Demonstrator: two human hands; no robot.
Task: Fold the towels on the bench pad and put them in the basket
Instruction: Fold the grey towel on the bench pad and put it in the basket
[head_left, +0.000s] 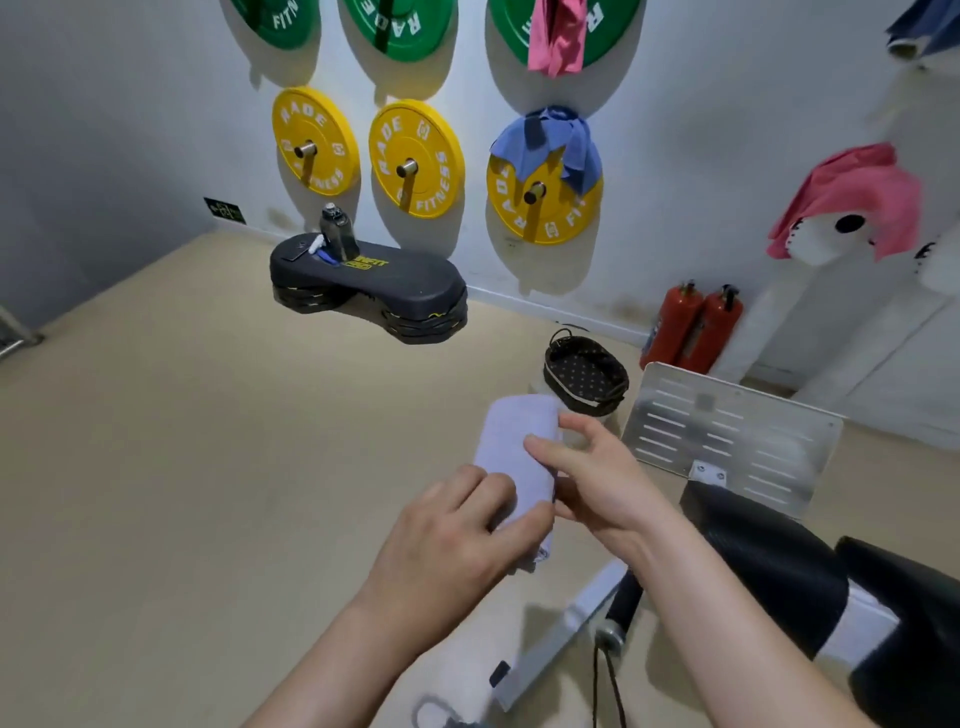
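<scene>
Left hand (457, 540) and right hand (597, 467) hold a folded towel (511, 447) in the air.
The left pinches the towel's near end, fingers curled over it. The right clasps its right edge, thumb on top. The bench pad (769, 551) lies to the right. Just beyond the towel stands the basket (584, 374), near the wall.
</scene>
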